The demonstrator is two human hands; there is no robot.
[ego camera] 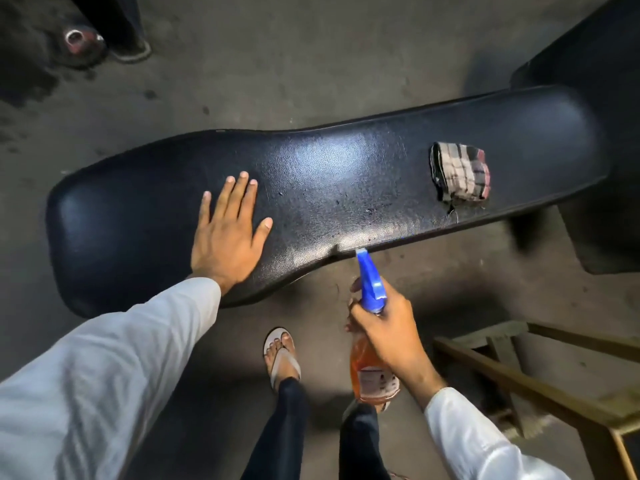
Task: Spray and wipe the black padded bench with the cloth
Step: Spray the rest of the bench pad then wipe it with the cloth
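Over the black padded bench point(346, 188): spraying step in hand. Right hand point(388, 327), fingers clamped on the spray bottle point(372, 344), aims the blue nozzle at the near edge; droplets bead mid-pad. Left hand point(228, 233) lies flat, fingers spread. Folded cloth point(462, 173) waits toward the far right end. Next, likely: free a hand, fetch cloth, wipe wet patch.

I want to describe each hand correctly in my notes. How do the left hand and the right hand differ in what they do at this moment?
The left hand lies flat and open on the bench, fingers spread; the right hand is closed around the spray bottle. The left hand touches the padding; the right hand is off the bench, near its front edge, with the blue nozzle aimed at it. Neither touches the cloth. Both come from white sleeves.
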